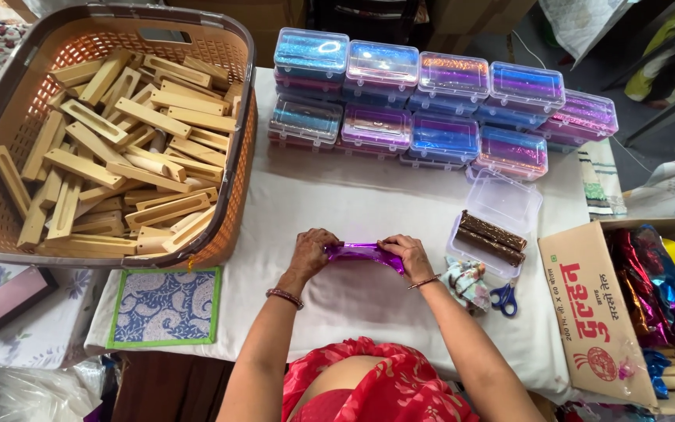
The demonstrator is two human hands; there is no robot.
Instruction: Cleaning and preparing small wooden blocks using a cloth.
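At a cloth-covered table (400, 203) we press both hands onto a strip of shiny purple foil (362, 252), wrapping it around something narrow that we cannot make out beneath it. Our left hand (312, 248) has its fingers curled down tight on one end of the foil; our right hand (405, 254) is closed over the other end, so the piece lies on the cloth between them, just in front of us.

By the look of things, a good deal is finished: a double row of clear plastic boxes (431, 101), lidded and stacked, glitters with foil-wrapped pieces at the far edge. Beside our right hand an open box (501, 205) holds only two brown-wrapped sticks (492, 237), so it seems barely begun. Much appears left, too: the orange basket (237, 164) on our left is heaped with bare wooden blocks (119, 148). Blue-handled scissors (503, 298) and a carton of coloured foil (587, 312) wait on the right.
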